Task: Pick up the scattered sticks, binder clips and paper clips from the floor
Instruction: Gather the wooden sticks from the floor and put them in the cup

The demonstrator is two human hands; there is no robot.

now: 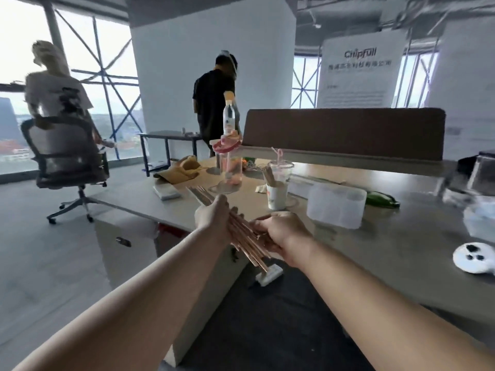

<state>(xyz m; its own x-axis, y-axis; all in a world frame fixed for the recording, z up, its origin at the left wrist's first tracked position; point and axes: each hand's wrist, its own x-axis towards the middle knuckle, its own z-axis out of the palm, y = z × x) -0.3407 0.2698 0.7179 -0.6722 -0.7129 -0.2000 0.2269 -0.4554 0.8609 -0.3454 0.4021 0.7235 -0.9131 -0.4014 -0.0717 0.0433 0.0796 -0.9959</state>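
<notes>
Clasping the bundled sticks (255, 257), left hand (214, 218) and right hand (281, 232) both curl round them — sticks seemingly gathered, clips unseen.

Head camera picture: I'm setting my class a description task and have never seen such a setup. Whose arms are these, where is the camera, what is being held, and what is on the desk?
There is no machine here. The two bare arms belong to a person wearing a wide-angle camera on the head, so the single picture looks forward and down at their own hands. The left hand and right hand together grip a bundle of thin sticks in front of a desk. On the desk stand a paper cup, a clear plastic tub and a pink-lidded tumbler. I cannot make out any clips.
</notes>
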